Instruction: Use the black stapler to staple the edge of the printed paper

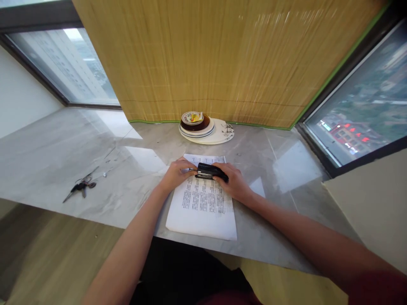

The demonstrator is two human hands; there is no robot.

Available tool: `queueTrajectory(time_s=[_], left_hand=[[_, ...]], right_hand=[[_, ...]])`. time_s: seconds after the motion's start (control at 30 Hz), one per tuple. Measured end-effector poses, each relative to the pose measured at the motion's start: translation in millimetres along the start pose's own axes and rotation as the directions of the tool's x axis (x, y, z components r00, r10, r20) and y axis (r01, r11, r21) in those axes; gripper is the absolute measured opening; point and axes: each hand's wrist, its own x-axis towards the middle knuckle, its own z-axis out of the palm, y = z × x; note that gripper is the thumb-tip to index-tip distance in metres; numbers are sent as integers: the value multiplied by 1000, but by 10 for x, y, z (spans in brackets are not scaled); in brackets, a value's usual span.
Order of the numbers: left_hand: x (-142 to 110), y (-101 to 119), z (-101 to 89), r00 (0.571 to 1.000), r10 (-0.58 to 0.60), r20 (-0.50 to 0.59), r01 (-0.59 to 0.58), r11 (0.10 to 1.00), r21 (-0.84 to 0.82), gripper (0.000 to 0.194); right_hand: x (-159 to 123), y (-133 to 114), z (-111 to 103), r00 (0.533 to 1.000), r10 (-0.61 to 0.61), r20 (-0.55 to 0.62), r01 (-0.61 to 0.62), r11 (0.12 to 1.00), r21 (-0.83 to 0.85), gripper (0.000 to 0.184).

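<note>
A black stapler (208, 170) lies across the upper part of the printed paper sheets (203, 224), with its front end pointing left. My right hand (233, 180) is closed around the stapler's rear end from the right. At the front end, my left hand (178, 173) has its thumb and fingertips pinched together, close against the stapler. A thin dark bit shows at those fingertips, too small to name. The paper bears dense lines of print and lies on the grey marble-patterned counter (127, 190).
Stacked plates (197, 133) with a brown dish (206, 123) and a yellow packet (196, 117) stand on an oval plate (224, 132) at the back. Keys (82, 185) and a small white object (104, 174) lie left. A bamboo blind (206, 63) hangs behind, between two windows.
</note>
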Motion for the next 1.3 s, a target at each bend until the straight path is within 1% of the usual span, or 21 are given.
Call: queueTrajectory(time_s=[0.17,0.3,0.47,0.6,0.8,1.17,1.3], left_hand=[[-3,15,-13,1000,12,3,-12,1000,6,19],[0,10,-6,1000,9,9,-9,999,42,16],[-3,-23,3,999,27,-32,-25,998,66,14],[-1,-14,-4,999,35,7,-35,997,67,14],[1,-1,-5,998,59,10,-59,995,78,12],[2,-46,-2,982,189,25,-190,968,162,13],[-17,-87,-67,975,205,86,-219,952,215,13]], right_hand=[[-2,-2,-3,1000,1,3,-1,1000,4,42],[-2,-8,-3,1000,-1,-1,1,1000,9,42],[-3,-8,0,1000,0,-3,0,1000,7,42],[-7,3,3,1000,-6,0,6,1000,4,41],[-6,0,0,1000,-14,3,14,1000,2,42],[-10,11,11,1000,-18,14,19,1000,-2,42],[-5,10,3,1000,-20,8,20,1000,10,42]])
